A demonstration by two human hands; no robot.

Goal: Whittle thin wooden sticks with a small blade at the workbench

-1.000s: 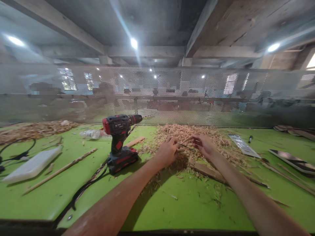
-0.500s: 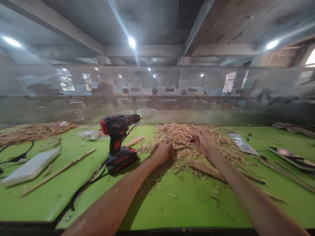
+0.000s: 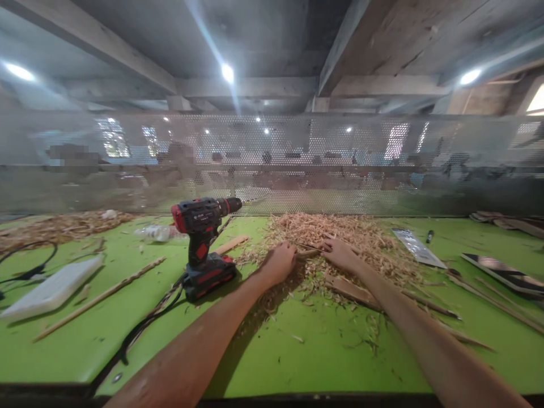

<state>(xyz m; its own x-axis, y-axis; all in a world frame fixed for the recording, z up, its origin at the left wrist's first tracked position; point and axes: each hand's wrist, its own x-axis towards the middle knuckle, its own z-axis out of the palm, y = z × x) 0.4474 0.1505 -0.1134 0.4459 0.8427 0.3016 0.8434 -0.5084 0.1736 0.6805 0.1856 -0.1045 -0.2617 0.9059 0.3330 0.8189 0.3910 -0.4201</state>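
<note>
Head view: left hand (image 3: 280,263) curls opposite right hand (image 3: 341,253).

From fairly near, behind and above the fingers (image 3: 332,245), the one head camera is looking forward across the bench (image 3: 323,357) toward the perforated screen (image 3: 276,153) beyond them.

No readable text; drill (image 3: 201,242) lettering (image 3: 200,217) small, blurred

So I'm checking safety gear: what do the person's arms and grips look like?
Left arm and right arm are bare: no sleeves, watch or bracelet shows. Left grip and right grip wear no gloves; rings can't be made out.
</note>
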